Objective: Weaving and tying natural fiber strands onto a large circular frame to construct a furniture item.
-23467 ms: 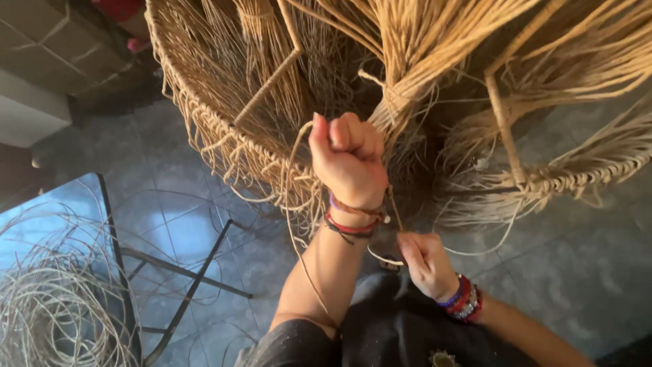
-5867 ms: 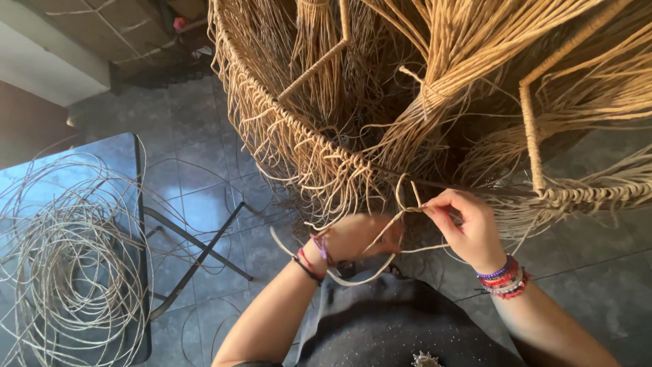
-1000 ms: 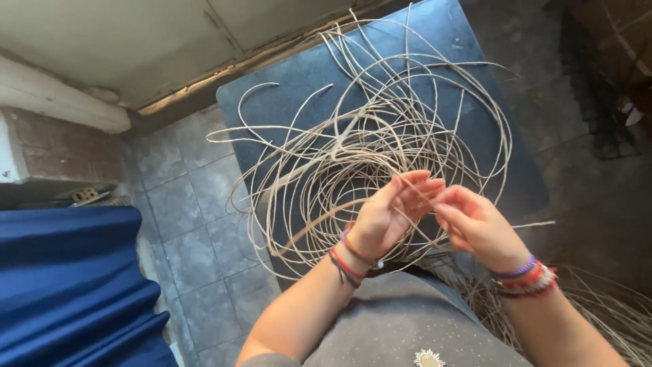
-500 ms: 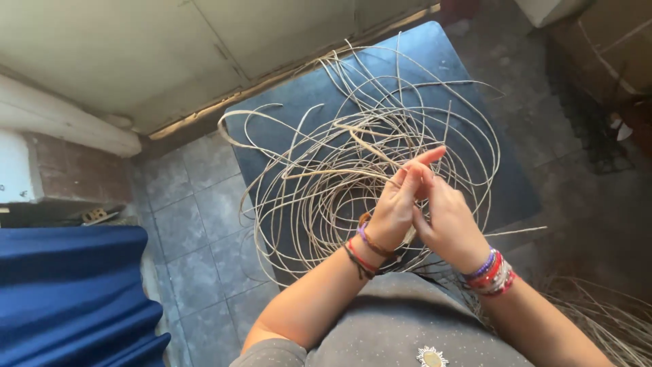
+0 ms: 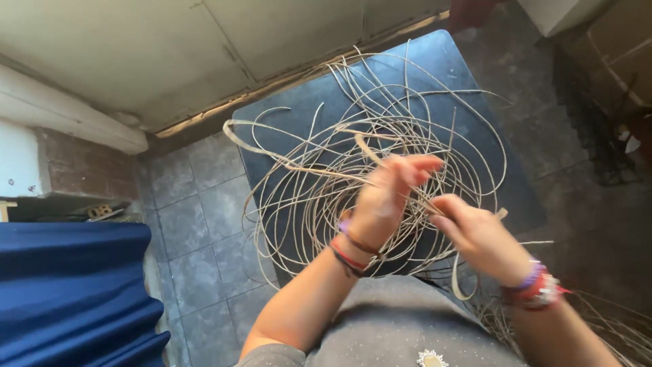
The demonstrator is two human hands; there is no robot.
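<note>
A loose tangle of pale cane strands (image 5: 339, 170) lies coiled on a dark blue square table top (image 5: 435, 61). My left hand (image 5: 384, 200) is raised over the coil with its fingers pinching one thin strand that runs off to the upper left. My right hand (image 5: 475, 234) is close beside it, fingers curled around the same strand or a neighbouring one. Both wrists wear bands of coloured bracelets. The fingertips are blurred by motion.
Grey floor tiles (image 5: 197, 224) lie left of the table. A dark blue corrugated sheet (image 5: 68, 292) fills the lower left. A pale wall panel (image 5: 170, 47) runs along the top. More cane strands (image 5: 611, 326) lie at the lower right; cardboard (image 5: 618, 47) stands at the upper right.
My hands, pressed together over the coil a moment ago, have drawn slightly apart, with the left hand lifting a strand. Seconds earlier I faced a large woven cane basket, now out of view.
</note>
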